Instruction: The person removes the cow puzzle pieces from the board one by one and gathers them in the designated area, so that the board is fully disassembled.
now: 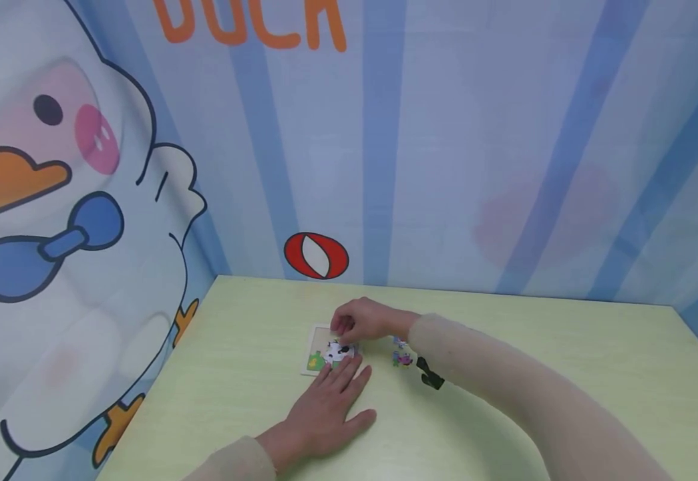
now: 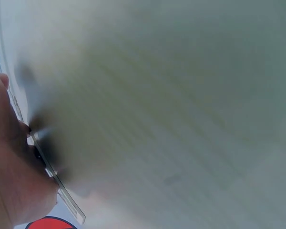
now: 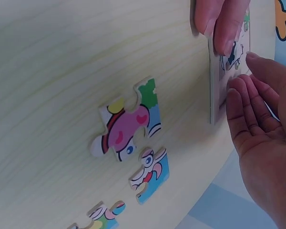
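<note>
A small wooden jigsaw board (image 1: 306, 364) with a pale rim lies on the table. Inside it are a green patch and a black-and-white animal picture (image 1: 334, 352). My left hand (image 1: 327, 407) lies flat, fingertips on the board's near right edge. Over the board's far right corner is my right hand (image 1: 368, 319), fingers bent and thumb near the fitted picture. In the right wrist view, no loose piece shows between the right hand's (image 3: 271, 114) thumb and fingers. The left wrist view shows part of the left hand (image 2: 19, 176) and mostly blurred table.
Right of the board lie several loose jigsaw pieces, among them a pink one (image 3: 128, 126) and a blue-and-white one (image 3: 152, 174). A black object (image 1: 429, 374) shows beside the right sleeve. A striped cloth backdrop (image 1: 445, 167) rises behind the pale table (image 1: 565, 361).
</note>
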The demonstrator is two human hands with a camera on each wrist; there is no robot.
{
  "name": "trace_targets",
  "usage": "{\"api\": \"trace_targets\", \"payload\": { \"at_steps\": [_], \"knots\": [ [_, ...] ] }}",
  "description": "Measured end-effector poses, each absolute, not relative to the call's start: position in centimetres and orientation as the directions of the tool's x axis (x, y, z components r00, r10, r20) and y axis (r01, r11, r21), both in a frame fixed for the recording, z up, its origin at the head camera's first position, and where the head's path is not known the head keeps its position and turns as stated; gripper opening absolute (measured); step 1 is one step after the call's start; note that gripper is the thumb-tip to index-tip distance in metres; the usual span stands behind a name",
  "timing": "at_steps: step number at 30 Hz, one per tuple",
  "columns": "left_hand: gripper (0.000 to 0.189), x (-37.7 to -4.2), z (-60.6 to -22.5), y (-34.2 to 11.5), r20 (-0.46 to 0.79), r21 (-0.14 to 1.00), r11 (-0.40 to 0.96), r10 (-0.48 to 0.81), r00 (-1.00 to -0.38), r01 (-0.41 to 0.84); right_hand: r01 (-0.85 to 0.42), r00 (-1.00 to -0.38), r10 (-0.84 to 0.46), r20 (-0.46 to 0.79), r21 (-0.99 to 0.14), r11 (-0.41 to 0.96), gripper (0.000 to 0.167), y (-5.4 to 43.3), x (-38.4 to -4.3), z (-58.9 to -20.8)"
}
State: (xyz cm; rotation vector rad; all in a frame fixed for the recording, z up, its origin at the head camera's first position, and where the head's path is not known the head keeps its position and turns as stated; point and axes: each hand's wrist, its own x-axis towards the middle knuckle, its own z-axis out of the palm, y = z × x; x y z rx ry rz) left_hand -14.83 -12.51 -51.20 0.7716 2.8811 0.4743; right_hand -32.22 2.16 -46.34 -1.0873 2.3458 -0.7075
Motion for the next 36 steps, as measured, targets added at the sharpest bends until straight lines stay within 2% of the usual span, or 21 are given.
{"api": "trace_targets", "payload": {
  "at_steps": [4,12,24,36],
  "knots": [
    [0.075,-14.8,-51.5,-12.5,-0.015,0.315,0.822,0.504,-0.864,0.474,-0.553,-0.585,-0.788,-0.193,-0.616,0.561,0.019,2.0,-32.0,-46.2],
    [0.076,-14.6,-50.6,-12.3,-0.063,0.299,0.838,0.494,-0.867,0.456,-0.539,-0.585,-0.784,-0.210,-0.622,0.569,0.019,1.8,-31.9,-46.3],
    [0.076,-14.9,-51.9,-12.7,-0.012,0.305,0.821,0.510,-0.860,0.482,-0.525,-0.585,-0.785,-0.201,-0.644,0.557,0.018,1.9,-31.9,-46.5],
    [0.078,-14.9,-51.7,-12.7,-0.034,0.335,0.816,0.511,-0.859,0.472,-0.489,-0.613,-0.763,-0.206,-0.660,0.571,0.017,2.2,-31.9,-47.0]
  ]
}}
